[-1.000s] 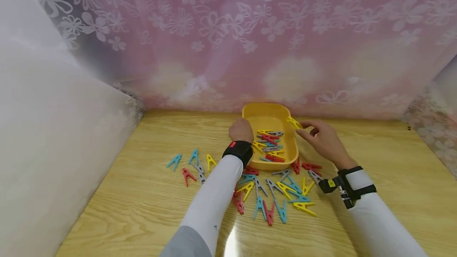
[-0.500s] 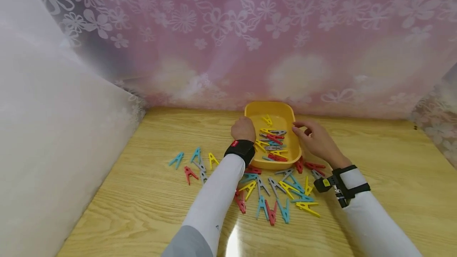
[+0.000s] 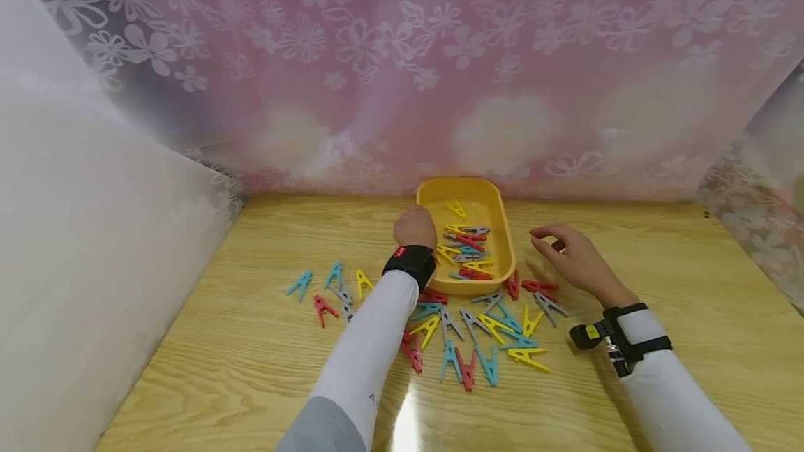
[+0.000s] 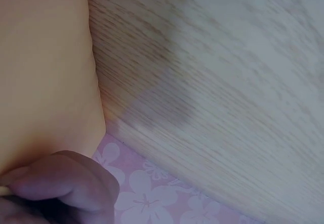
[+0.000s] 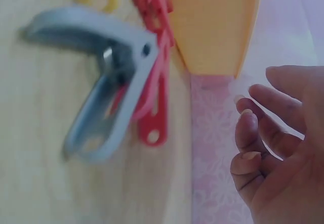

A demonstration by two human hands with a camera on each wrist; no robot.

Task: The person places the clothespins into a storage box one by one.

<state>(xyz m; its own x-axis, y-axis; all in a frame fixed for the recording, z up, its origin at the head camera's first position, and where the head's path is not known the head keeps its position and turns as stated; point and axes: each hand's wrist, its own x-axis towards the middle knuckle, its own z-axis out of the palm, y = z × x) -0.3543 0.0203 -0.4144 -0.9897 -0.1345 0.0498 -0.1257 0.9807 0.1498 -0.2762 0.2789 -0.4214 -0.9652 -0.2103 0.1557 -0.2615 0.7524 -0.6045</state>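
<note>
A yellow plastic basket [image 3: 507, 236] stands by the back edge of the table, several clothespins in its front half. Toward its far end lies a single yellow clothespin [image 3: 455, 210]. My left hand [image 3: 415, 227] grips the basket's left rim; the left wrist view has its curled fingers [image 4: 71, 181] against the basket wall [image 4: 48, 72]. My right hand [image 3: 574, 257] is just right of the basket, fingers loosely bent and holding nothing. Close to it in the right wrist view are a grey clothespin [image 5: 76, 28] and a red clothespin [image 5: 161, 90].
In front of the basket, several red, blue, yellow and grey clothespins lie scattered, among them a blue clothespin [image 3: 489, 366]. A smaller group with a red clothespin [image 3: 324, 310] lies left of my left forearm. A pink flowered cloth [image 3: 377, 89] hangs behind the wooden table [image 3: 239, 368].
My right hand has let go of a yellow clothespin, which now lies in the basket's far end. That hand has since drawn back right, away from the rim. My left hand stays at the rim.
</note>
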